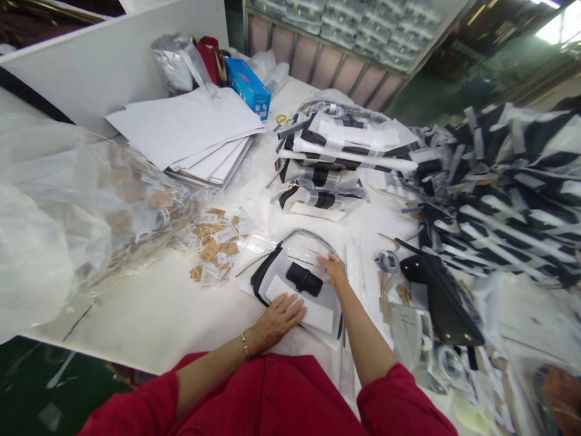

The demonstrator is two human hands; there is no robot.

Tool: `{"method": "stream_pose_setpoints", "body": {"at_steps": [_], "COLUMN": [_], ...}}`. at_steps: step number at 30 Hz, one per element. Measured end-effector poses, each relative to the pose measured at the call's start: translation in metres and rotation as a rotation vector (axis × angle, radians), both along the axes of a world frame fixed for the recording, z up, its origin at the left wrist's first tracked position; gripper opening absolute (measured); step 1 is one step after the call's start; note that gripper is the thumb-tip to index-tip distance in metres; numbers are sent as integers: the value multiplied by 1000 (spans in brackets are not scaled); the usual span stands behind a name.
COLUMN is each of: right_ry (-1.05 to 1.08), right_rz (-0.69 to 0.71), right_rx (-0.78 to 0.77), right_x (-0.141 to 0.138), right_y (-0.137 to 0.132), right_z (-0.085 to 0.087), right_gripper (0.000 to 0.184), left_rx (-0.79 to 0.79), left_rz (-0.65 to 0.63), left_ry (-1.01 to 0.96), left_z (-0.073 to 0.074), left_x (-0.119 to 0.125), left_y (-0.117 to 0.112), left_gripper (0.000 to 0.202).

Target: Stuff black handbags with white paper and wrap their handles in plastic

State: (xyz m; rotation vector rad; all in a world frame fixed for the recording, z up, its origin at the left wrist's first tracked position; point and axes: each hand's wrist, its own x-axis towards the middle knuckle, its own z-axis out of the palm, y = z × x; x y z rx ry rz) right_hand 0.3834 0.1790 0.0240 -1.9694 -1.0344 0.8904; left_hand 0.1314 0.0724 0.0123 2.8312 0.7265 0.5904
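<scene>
A black handbag (264, 280) lies on the table in front of me, mostly covered by white sheets, with its thin strap looped toward the far side. Across its front rests a white paper strip (318, 312), just below a dark buckle tab (304, 278). My left hand (280, 318) is spread flat over the strip and the bag's near edge, fingers stretched out. At the bag's far right corner, my right hand (333, 269) pinches thumb and fingers together on what looks like clear plastic film (304, 247). The exact edge between the fingertips is hidden.
Tan tags (215, 248) lie left of the bag, near plastic bags (91, 212). White sheets (195, 127) and a blue box (247, 88) stand behind. Wrapped bags (336, 145) are stacked ahead; more (508, 200) pile right, beside a black bag (440, 297). Another person's hand (563, 387) shows lower right.
</scene>
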Motion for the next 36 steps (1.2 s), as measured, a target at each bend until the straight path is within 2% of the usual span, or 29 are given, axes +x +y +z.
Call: {"method": "stream_pose_setpoints", "body": {"at_steps": [7,9,12,15,18,20,22,26,31,34,36], "right_ry": [446,470,435,245,-111,-395,-628,-841,-791,-697,-642], "right_rz": [-59,-11,97,199,377,493,538,459,395,239,113], "right_rx": [6,1,-55,-72,33,102,137,157,193,207,203], "right_x": [-7,-11,-15,-21,-32,-43,-57,-85,-98,-93,-92], "right_y": [-29,-37,-55,-85,-123,-148,-168,-183,-198,-233,-261], "right_z": [38,50,66,74,72,68,63,59,60,56,48], "right_gripper": [57,66,61,44,22,17,16,21,20,21,23], "left_rx": [-29,-49,-87,-111,-153,-193,-230,-221,-145,-158,-167], "left_rz": [-4,-6,-17,-14,12,33,54,19,-104,-132,-146], "left_ry": [7,-5,-24,-35,-59,-96,-136,-110,13,62,79], "left_z": [1,1,0,-1,-1,1,3,7,7,9,10], "left_x": [2,2,3,4,7,8,8,4,-4,-5,-4], "left_y": [1,1,1,1,1,1,1,4,9,11,12], "left_gripper": [42,42,50,54,47,38,36,44,46,49,53]}}
